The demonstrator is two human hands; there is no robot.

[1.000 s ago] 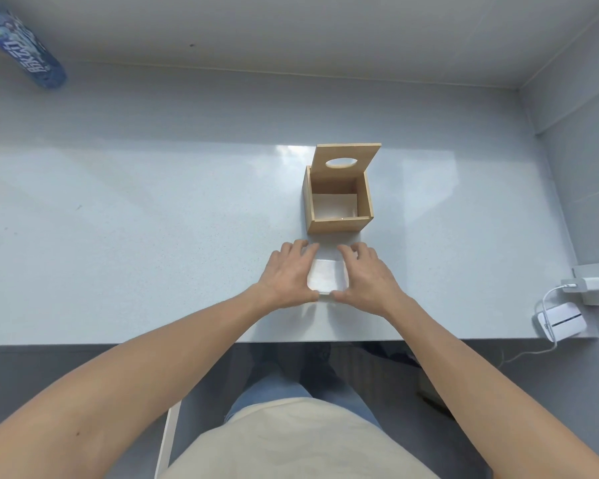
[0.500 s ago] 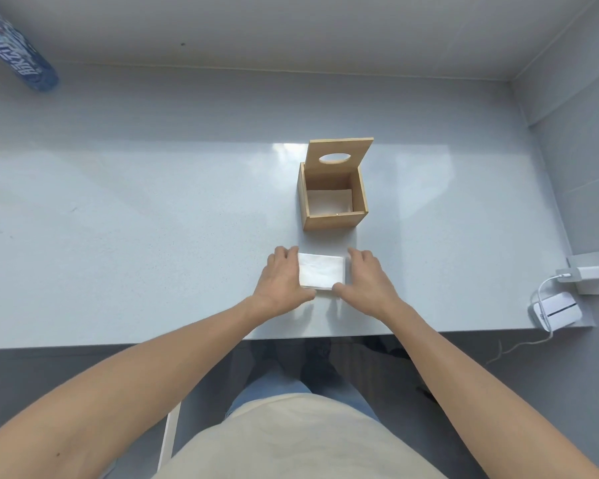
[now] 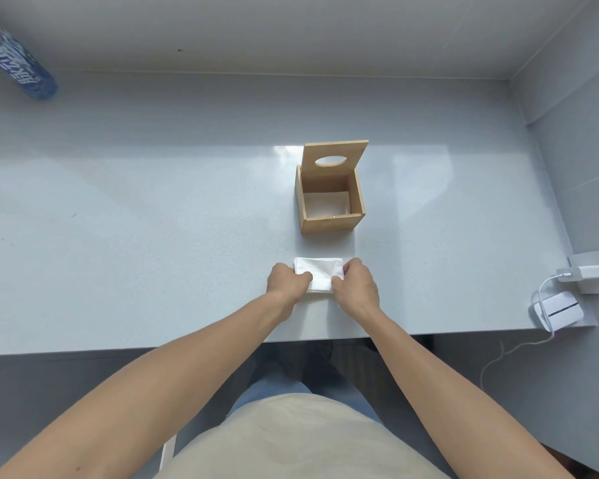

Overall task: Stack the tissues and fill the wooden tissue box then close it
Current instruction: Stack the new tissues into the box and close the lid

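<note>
White lettering on the blue bottle (image 3: 16, 60) at far left, upside down and blurred; not readable as words. No legible print on the wooden box (image 3: 329, 198), the tissues (image 3: 320, 273), the charger (image 3: 350, 271) or the white device (image 3: 557, 311).

Wooden tissue box (image 3: 330, 218) on grey table (image 3: 135, 236), lid (image 3: 335, 158) tipped up at far side, oval slot visible; white sheet lying inside. Tissue stack (image 3: 320, 275) just in front of box, near side. Left hand (image 3: 287, 282) + right hand (image 3: 355, 284) pinching stack's L/R edges. Blue bottle (image 3: 16, 63) far left of box; white charger w/ cable (image 3: 557, 307) well right of box.
</note>
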